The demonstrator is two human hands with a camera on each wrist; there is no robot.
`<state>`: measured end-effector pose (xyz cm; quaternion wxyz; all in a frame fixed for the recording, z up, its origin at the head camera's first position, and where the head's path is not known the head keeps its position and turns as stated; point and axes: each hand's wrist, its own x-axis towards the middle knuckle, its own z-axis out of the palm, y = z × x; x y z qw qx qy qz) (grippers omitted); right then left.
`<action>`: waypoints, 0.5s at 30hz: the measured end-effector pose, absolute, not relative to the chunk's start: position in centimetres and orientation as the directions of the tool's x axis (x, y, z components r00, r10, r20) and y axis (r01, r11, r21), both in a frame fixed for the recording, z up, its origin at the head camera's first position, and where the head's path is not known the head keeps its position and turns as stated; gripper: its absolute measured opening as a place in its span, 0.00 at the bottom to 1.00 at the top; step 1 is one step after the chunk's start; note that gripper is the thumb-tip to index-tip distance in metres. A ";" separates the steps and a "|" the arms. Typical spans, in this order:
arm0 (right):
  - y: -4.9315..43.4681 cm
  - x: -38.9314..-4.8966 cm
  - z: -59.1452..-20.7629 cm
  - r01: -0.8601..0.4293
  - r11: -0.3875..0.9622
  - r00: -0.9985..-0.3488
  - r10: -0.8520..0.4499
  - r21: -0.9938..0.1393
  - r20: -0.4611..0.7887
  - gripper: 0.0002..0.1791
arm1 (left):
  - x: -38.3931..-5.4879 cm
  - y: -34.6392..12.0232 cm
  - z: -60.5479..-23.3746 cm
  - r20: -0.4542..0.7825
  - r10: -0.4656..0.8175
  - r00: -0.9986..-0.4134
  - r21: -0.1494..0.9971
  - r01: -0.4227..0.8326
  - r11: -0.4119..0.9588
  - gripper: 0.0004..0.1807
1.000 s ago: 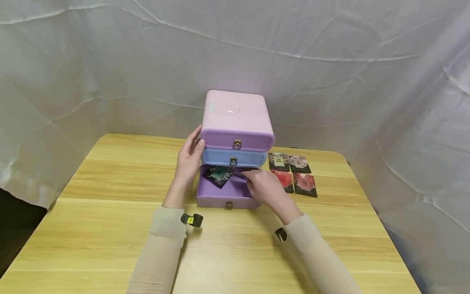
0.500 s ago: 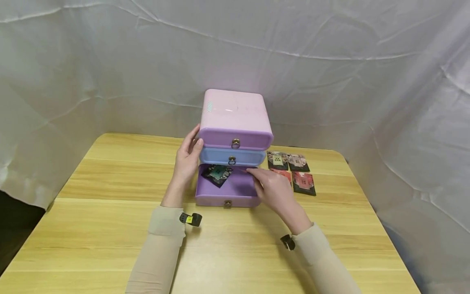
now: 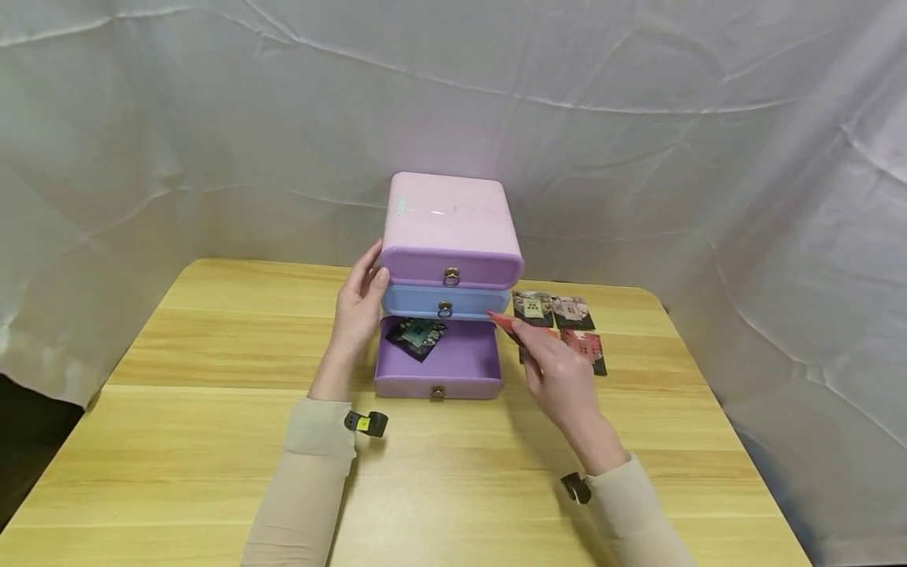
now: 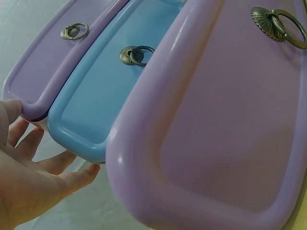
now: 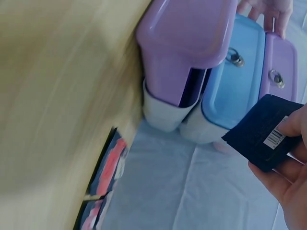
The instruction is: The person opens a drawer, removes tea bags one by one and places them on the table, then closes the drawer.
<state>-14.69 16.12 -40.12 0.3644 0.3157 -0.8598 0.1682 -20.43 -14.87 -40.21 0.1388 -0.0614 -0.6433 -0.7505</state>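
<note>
My right hand pinches a small flat packet between thumb and fingers, in front of the chest's right side. Its front is red; in the right wrist view the packet's black back shows a barcode. The left hand rests against the left side of a small drawer chest, fingers extended along the edges of the upper drawers. The chest's purple bottom drawer is pulled out. Inside, at its left, lies a dark packet with a teal label. The blue middle drawer and purple top drawer are closed.
Right of the chest, several packets lie in two rows: a green-labelled packet and a pale pink packet behind, red packets in front, partly covered by my right hand. A grey cloth hangs behind the wooden table.
My right hand has drawn back out of the bottom drawer towards the right, lifting the red packet with it. The left hand keeps its place on the chest.
</note>
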 end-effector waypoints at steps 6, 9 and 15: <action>18.0 -14.1 -40.6 -0.627 0.777 -0.567 -0.406 -0.056 0.717 0.28 | -20.4 -14.9 -40.3 0.273 -0.136 -0.952 0.947 0.291 -0.136 0.28; 19.2 -13.8 -40.8 -0.614 0.787 -0.594 -0.403 -0.068 0.697 0.28 | -20.4 -14.9 -40.3 0.275 -0.135 -0.952 0.947 0.292 -0.134 0.28; 21.5 -13.2 -41.3 -0.561 0.825 -0.644 -0.377 -0.076 0.666 0.30 | -20.4 -14.9 -40.2 0.270 -0.127 -0.954 0.949 0.286 -0.130 0.28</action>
